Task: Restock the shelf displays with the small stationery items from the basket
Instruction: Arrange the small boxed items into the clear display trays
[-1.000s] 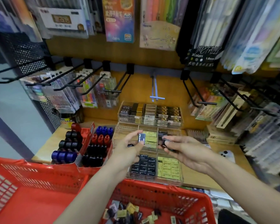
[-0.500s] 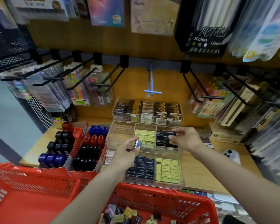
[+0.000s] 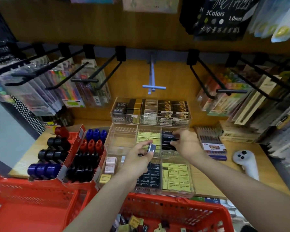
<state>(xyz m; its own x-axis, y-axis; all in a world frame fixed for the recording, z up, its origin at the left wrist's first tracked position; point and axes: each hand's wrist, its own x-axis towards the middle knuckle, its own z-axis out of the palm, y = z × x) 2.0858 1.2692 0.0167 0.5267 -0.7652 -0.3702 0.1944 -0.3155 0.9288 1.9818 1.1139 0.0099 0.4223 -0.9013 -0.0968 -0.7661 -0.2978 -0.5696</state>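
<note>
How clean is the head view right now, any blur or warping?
Head view: wide-angle bowing bends the peg hooks and shelf edges; hanging packs at the borders are soft; both hands and the clear trays are reasonably sharp; lighting is even.

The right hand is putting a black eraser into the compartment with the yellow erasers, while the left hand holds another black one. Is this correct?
Not quite. In the head view, the right hand is at the compartment of black erasers, beside the yellow erasers. The left hand does hold a black eraser.
</note>
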